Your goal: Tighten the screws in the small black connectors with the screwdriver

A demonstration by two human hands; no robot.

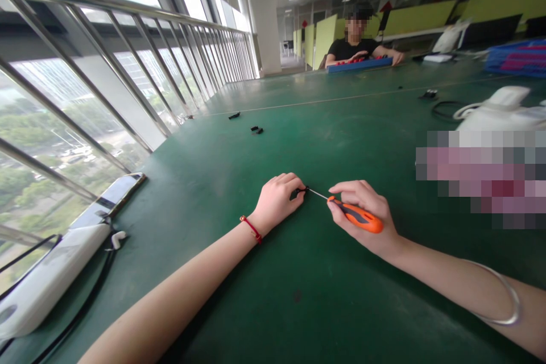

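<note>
On the green table [239, 307], my left hand [279, 199] is closed on a small black part [295, 193], mostly covered by the fingers. My right hand [367, 216] holds a screwdriver [358, 217] with an orange and dark grey handle. Its thin metal shaft points left, and the tip meets the black part at my left fingertips. The fingers of my right hand are bent around the handle near its front end, with the forefinger raised off it. Whether the tip sits in a screw is too small to tell.
Small black pieces [256, 130] lie farther back. At the left edge are a white power strip [55, 278], a phone [106, 199] and cables. A white bag [499, 111] lies right. A person [356, 45] sits across behind a blue tray [362, 65]; a blue basket [516, 60] stands far right.
</note>
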